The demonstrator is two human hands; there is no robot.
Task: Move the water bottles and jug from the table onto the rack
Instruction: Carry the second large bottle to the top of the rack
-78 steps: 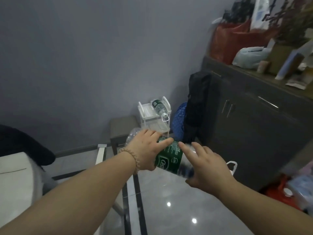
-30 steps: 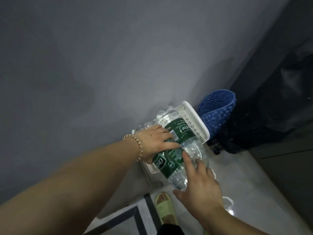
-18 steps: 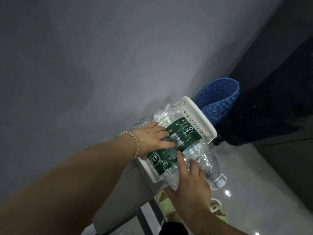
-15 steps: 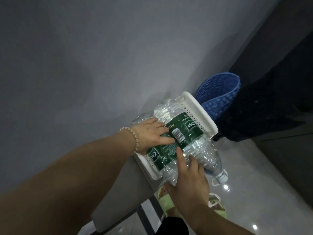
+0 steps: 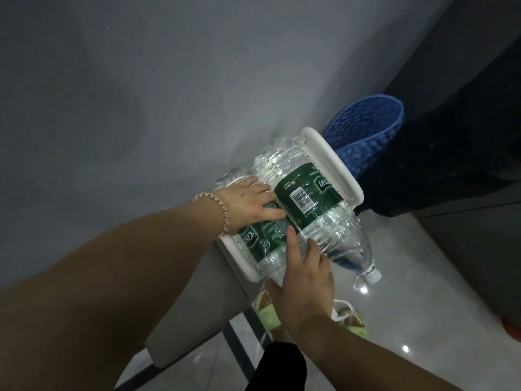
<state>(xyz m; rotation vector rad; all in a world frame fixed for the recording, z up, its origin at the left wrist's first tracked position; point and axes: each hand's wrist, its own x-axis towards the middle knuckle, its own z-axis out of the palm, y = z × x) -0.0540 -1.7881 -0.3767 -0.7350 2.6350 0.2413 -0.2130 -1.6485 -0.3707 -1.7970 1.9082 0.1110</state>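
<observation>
Two big bottles share the top tray of the white perforated plastic rack [image 5: 332, 165], lying on their sides and touching. The near clear plastic water bottle with a green label [image 5: 255, 241] is the one being set down. The left hand [image 5: 248, 203], with a bead bracelet [image 5: 218, 211] at the wrist, is curled over its body. The right hand [image 5: 304, 275] lies with straight fingers pressed on its shoulder end. The far green-labelled clear bottle [image 5: 310, 198] lies free, nothing holding it.

The main risk, as I judge it, is a slide or a roll. Both bottles reach past the tray's near rim, and the far one's neck and white cap [image 5: 370, 276] hang well out over the glossy tiled floor [image 5: 423, 277]. If the hands let go before the near bottle is pushed fully in, its weight could carry it neck-first off the edge. A nudge against its neighbour could send that one out too. The rack looks light, so two full bottles up top might make it tip.

Pale green slippers [image 5: 267, 309] stand right under the overhanging necks, where a falling bottle would land. A grey stool [image 5: 197, 303] sits just beside the rack under the left forearm and crowds that side. A blue perforated plastic basket [image 5: 366, 131] and a black bag [image 5: 451, 170] press close on the far side.
</observation>
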